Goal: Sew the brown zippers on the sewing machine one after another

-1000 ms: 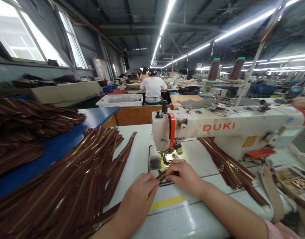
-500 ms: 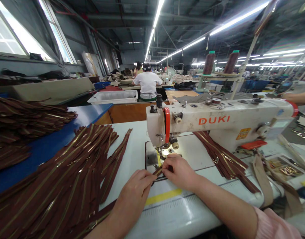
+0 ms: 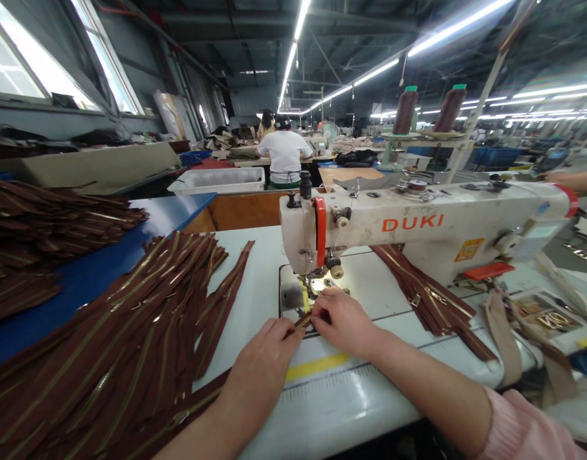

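Brown zip [image 3: 302, 321] pinched between thumb and fingers of left hand [image 3: 263, 367] and likewise of right hand [image 3: 343, 324], just in front of the machine [image 3: 360, 223], with a short stretch in sight between both. Beside left hand, on the white table [image 3: 268, 252], a heap of zips [image 3: 130, 319]; under the machine's arm, a bundle of zips [image 3: 427, 297]. Farther off, two thread cones [image 3: 405, 114] on a stand [image 3: 420, 140].

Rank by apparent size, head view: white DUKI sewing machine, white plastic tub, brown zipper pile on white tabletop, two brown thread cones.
1. Zipper pile
2. Sewing machine
3. Plastic tub
4. Left cone, right cone: too alike to rank
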Demonstrator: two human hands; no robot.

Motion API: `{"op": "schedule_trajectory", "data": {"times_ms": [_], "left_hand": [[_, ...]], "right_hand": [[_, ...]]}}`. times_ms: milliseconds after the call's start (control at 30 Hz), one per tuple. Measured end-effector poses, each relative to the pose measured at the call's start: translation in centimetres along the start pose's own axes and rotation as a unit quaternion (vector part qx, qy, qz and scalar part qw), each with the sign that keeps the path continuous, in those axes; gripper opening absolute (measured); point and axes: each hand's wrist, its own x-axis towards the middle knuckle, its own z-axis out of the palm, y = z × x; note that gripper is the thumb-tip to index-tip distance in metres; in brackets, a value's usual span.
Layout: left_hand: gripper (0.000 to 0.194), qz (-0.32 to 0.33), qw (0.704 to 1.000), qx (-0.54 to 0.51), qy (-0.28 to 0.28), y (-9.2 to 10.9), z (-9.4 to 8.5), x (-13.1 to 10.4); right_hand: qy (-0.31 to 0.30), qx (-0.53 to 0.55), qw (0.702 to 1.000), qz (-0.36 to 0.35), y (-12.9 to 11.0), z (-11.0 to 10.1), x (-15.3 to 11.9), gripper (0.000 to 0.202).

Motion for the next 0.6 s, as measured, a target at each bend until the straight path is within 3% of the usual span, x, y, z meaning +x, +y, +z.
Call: {"op": "schedule_trajectory", "data": {"times_ms": [133, 367, 467, 600], "left_hand": [[0.037, -0.007, 0.999, -0.035, -0.006, 0.1, -0.1, 0.3], [0.031, -0.013, 0.988, -0.145, -0.059, -0.2, -2.3, 1.9], [0.028, -0.001, 0.981, -0.188, -0.051, -0.1, -2.5, 2.4], [0.027, -0.031, 0.975, -0.219, -0.022, 0.2, -1.9, 2.4]], "right_hand": [[-0.007, -0.011, 1.0, 0.002, -0.1, -0.1, -0.1, 0.008], [-0.017, -0.014, 1.0, -0.013, -0.1, -0.3, 0.2, 0.008], [-0.018, -0.004, 0.999, -0.031, 0.2, -0.4, 0.4, 0.007], [-0.024, 0.008, 0.999, -0.045, 0.4, -0.5, 0.6, 0.009]]}}
